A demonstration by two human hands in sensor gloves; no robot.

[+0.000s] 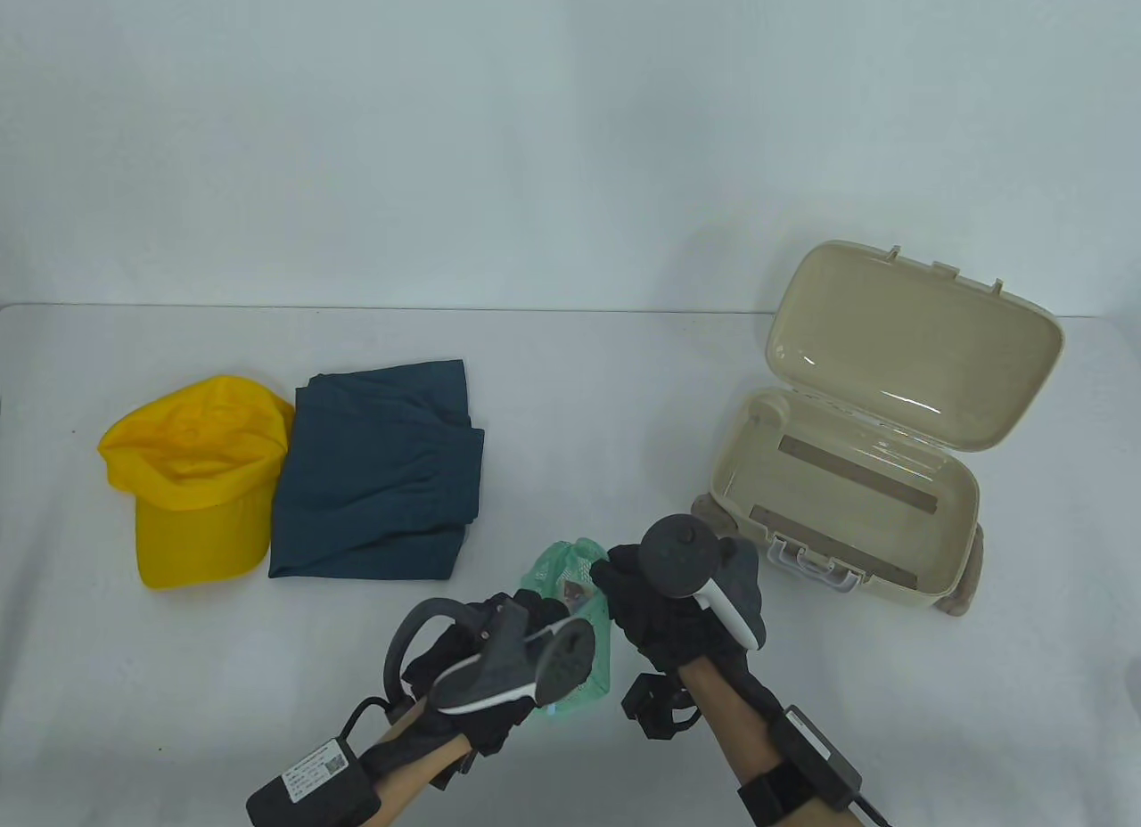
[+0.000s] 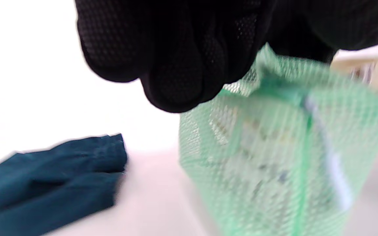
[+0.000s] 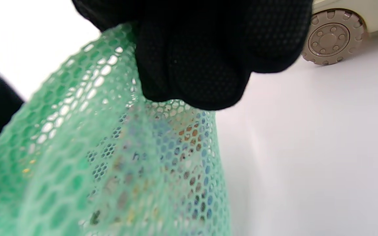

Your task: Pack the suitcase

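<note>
Both hands on the green mesh pouch (image 1: 579, 595) near the tabletop's front edge, about mid-width. Left hand (image 1: 499, 658) grips its left side, fingers (image 2: 172, 65) bunched on the top edge; right hand (image 1: 677, 613) pinches the mesh from the right, fingertips (image 3: 202, 65) closed on it. Pouch has small stuff inside, can't tell what. Suitcase (image 1: 856, 470) sits open toward the right edge, lid up, and its tray looks bare, so nothing packed yet as far as shows. Still out: yellow cap (image 1: 192, 479) by the left edge, folded dark teal garment (image 1: 379, 479) touching it on its right. Looks like pouch goes in 1st, then 2 more items, then lid shut.
</note>
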